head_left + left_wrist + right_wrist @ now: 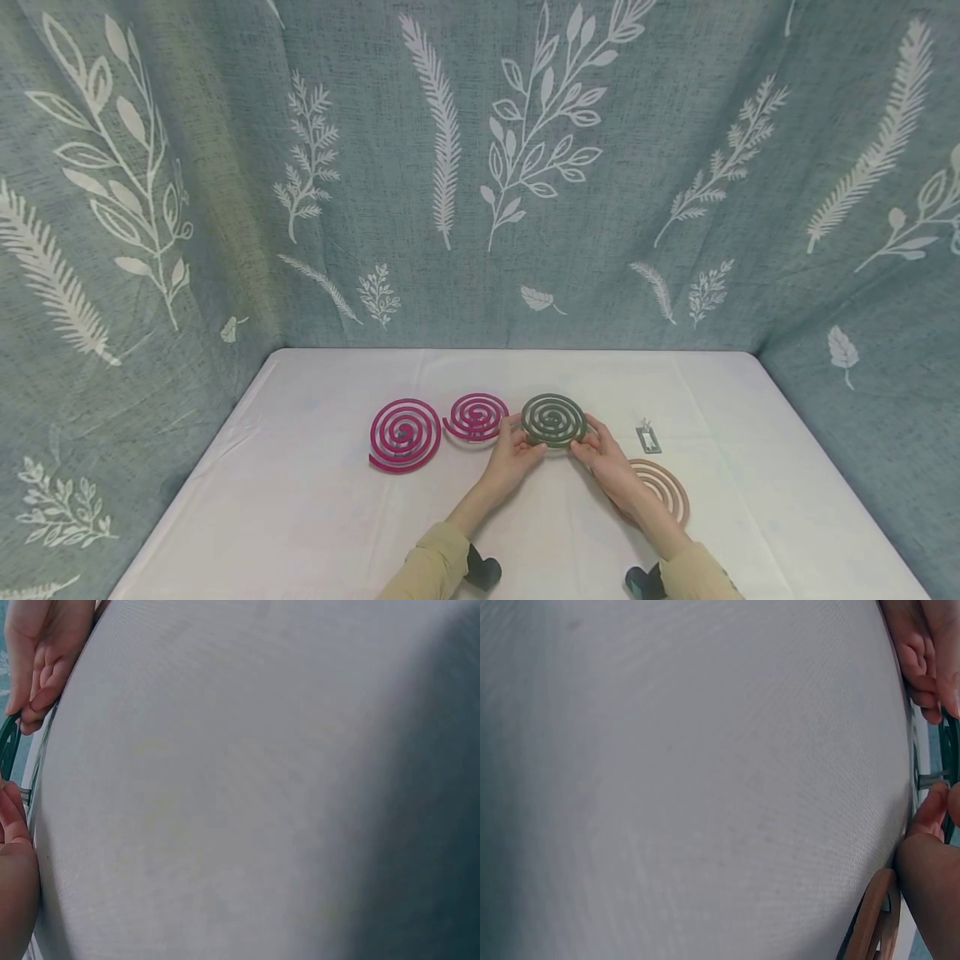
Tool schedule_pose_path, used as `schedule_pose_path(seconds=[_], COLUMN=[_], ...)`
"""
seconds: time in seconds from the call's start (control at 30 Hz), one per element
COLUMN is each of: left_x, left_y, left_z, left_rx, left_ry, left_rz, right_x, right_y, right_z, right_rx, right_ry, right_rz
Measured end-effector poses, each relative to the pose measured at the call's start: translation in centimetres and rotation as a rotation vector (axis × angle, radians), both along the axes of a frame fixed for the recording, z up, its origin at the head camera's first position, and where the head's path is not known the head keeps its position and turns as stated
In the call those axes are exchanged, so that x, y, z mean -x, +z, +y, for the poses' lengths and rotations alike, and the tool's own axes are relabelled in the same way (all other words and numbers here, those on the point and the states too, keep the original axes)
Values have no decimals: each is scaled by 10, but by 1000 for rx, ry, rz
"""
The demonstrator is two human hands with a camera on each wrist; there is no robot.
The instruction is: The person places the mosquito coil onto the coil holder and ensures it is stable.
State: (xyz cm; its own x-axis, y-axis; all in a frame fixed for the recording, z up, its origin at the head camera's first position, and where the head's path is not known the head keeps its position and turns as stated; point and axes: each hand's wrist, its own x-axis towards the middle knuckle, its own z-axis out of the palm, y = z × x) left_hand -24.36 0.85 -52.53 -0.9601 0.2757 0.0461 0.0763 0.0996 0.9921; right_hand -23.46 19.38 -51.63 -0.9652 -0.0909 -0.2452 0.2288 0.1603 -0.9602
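Note:
A green mosquito coil [553, 419] is held by its near edge between both hands, raised a little above the table. My left hand [513, 457] pinches its left side, thumb toward the front. On the right side, my right hand [606, 463] pinches the rim in the same way. Below the coil, a small metal post [931, 780] shows in the right wrist view; whether the coil is fixed on it I cannot tell. A brown coil [678, 492] lies partly hidden under the right forearm. Close to the left hand is a magenta coil [501, 416], raised off the cloth.
Another magenta coil [437, 435] sits farther left, with a metal piece visible behind its rings. A small metal coil stand [642, 442] lies right of the right hand. The white-covered table [300, 483] meets a leaf-patterned curtain [465, 292] at back and sides.

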Motion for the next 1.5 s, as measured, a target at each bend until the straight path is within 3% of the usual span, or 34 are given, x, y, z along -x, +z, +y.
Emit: schedule_pose_path(seconds=[1.5], left_x=[0], left_y=[2], left_z=[2], left_rx=[-30], left_ry=[6], left_rz=[-3], right_x=[1], right_y=[2], right_z=[1], right_rx=[-22], right_ry=[6], right_rz=[2])
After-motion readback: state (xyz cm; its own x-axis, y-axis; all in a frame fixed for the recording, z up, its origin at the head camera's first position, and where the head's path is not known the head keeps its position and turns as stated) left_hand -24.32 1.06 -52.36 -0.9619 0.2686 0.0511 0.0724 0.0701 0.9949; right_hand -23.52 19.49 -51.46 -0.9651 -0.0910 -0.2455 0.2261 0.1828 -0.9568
